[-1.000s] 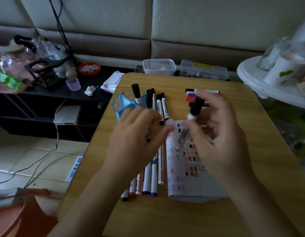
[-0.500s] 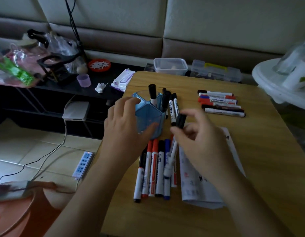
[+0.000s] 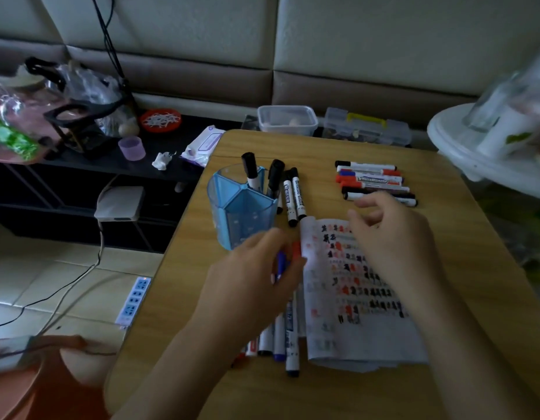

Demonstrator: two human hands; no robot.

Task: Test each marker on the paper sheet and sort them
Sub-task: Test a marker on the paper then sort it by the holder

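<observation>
Our left hand (image 3: 256, 283) curls over a blue marker (image 3: 281, 263) in the row (image 3: 279, 331) beside the paper sheet (image 3: 353, 328); whether it grips, we cannot tell. Our right hand (image 3: 392, 247) hovers loose and empty above the sheet. Likely picking up; next comes uncapping.

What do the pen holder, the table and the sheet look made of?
Pen holder: translucent blue plastic, glossy; its upper wall is see-through.
Table: wood or wood-look laminate, smooth; pale grain lines.
Sheet: thin white paper, matt; folded edge, ink marks on it.
</observation>
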